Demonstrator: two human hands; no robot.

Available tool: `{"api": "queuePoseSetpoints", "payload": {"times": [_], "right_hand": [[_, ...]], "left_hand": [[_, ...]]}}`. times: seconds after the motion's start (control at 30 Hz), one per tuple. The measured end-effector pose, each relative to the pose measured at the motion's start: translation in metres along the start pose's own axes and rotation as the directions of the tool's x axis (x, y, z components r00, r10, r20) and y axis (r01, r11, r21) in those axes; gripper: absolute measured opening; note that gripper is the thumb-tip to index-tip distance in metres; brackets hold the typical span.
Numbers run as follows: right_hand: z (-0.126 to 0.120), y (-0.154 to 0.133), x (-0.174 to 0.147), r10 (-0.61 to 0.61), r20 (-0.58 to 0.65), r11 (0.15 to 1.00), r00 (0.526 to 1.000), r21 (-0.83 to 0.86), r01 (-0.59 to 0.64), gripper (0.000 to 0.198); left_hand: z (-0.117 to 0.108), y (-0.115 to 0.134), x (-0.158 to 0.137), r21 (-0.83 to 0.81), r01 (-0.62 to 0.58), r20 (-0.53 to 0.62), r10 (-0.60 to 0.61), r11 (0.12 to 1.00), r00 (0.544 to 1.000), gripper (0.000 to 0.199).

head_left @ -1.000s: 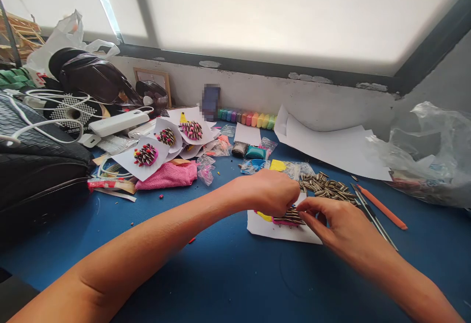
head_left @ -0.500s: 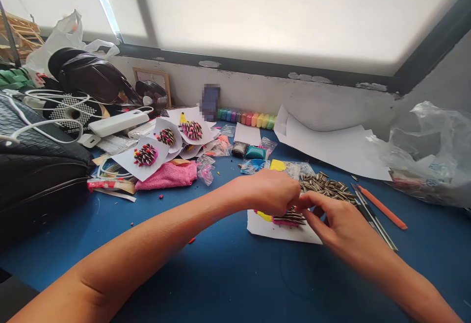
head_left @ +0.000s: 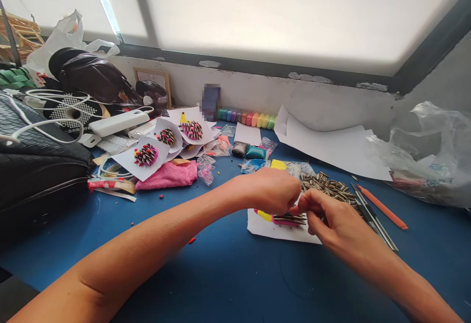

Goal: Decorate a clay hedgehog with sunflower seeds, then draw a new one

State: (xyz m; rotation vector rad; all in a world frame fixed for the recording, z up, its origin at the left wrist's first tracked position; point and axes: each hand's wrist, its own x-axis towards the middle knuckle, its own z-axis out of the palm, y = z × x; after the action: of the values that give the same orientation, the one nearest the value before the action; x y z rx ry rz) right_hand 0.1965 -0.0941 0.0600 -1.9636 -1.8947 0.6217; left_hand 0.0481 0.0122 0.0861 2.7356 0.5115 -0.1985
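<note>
On a sheet of white paper point(head_left: 263, 230) lies a small clay figure with a yellow end point(head_left: 264, 215), a pink base and dark striped sunflower seeds point(head_left: 289, 218) stuck in rows like spines. My left hand point(head_left: 274, 190) is closed above it, knuckles up; its fingertips and anything between them are hidden. From the right, my right hand point(head_left: 326, 215) reaches in with its index finger stretched to the seeds beside the left fingers. Its thumb stays apart from that finger, and no object shows between them. Behind both hands is a pile of loose sunflower seeds point(head_left: 327, 186).
Three similar seed-covered figures point(head_left: 146, 155) rest on paper at the left, near a pink cloth point(head_left: 167, 181). Clay packets point(head_left: 255, 152) lie behind my hands. An orange stick point(head_left: 382, 208) and thin metal tools point(head_left: 379, 227) are at the right, by a clear plastic bag point(head_left: 434, 161).
My right hand has shifted slightly, its index finger reaching further left onto the seeds and its thumb now separated from it. My left hand has barely moved.
</note>
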Motion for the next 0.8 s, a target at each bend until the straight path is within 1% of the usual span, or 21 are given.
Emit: {"api": "queuePoseSetpoints", "payload": {"times": [0.17, 0.33, 0.47, 0.57, 0.63, 0.67, 0.73, 0.8], "right_hand": [[-0.002, -0.002, -0.002, 0.014, -0.002, 0.997, 1.000, -0.081, -0.014, 0.016], [-0.003, -0.002, -0.004, 0.032, 0.005, 0.992, 0.999, -0.119, -0.031, 0.018], [-0.005, -0.004, -0.004, 0.030, -0.040, 0.992, 0.999, -0.124, -0.035, 0.018], [-0.007, -0.002, -0.002, 0.016, -0.126, 0.996, 0.992, -0.089, -0.027, 0.019], [-0.007, 0.001, 0.001, 0.014, -0.193, 0.996, 0.981, -0.080, -0.030, 0.022], [-0.006, 0.004, 0.003, 0.017, -0.215, 0.996, 0.976, -0.081, -0.035, 0.023], [-0.005, 0.009, 0.006, 0.026, -0.236, 0.995, 0.971, -0.090, -0.048, 0.025], [-0.003, 0.014, 0.009, 0.038, -0.240, 0.993, 0.970, -0.099, -0.063, 0.026]], "left_hand": [[-0.001, -0.004, -0.001, -0.017, -0.003, -0.025, 0.003, 1.000, 1.000, 0.015], [0.000, -0.005, -0.001, -0.014, -0.017, -0.048, 0.016, 1.000, 0.999, 0.015], [-0.003, -0.009, -0.001, -0.027, 0.005, -0.061, -0.007, 1.000, 0.998, 0.014], [-0.003, -0.024, 0.002, -0.011, 0.102, -0.139, -0.103, 0.995, 0.985, 0.016], [0.001, -0.037, 0.005, 0.021, 0.211, -0.225, -0.201, 0.977, 0.953, 0.017], [0.003, -0.044, 0.006, 0.029, 0.246, -0.250, -0.231, 0.969, 0.940, 0.018], [0.009, -0.056, 0.010, 0.035, 0.280, -0.277, -0.260, 0.959, 0.925, 0.020], [0.015, -0.064, 0.013, 0.034, 0.302, -0.277, -0.281, 0.953, 0.919, 0.022]]}}
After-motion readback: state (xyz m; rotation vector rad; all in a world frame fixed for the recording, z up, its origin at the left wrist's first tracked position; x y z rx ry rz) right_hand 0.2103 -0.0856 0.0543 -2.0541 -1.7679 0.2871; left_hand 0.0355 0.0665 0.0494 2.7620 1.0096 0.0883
